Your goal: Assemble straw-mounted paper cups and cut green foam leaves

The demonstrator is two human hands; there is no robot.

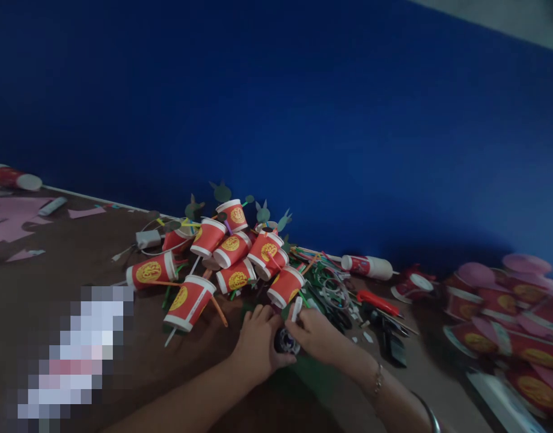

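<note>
In the head view, my left hand [257, 344] curves round a dark round object [287, 343] with a pale pattern on its face, and its thumb lies along the lower edge. The kind of object is unclear. My right hand [320, 335] is closed against the other side, fingers pinching a short white strip [297, 309] that points up. Whether the strip joins the round object is hidden. Just beyond my hands lies a heap of red paper cups [286, 286] with yellow emblems, coloured straws and rabbit-shaped cutouts [262, 213].
Tangled wires [333, 288], a red-handled tool [379, 302] and a black object [394, 343] lie to the right. More red cups with pink discs [477, 273] stand far right. A white adapter [148, 240] and pink paper [15, 213] are left. Behind rises a blue wall [276, 108].
</note>
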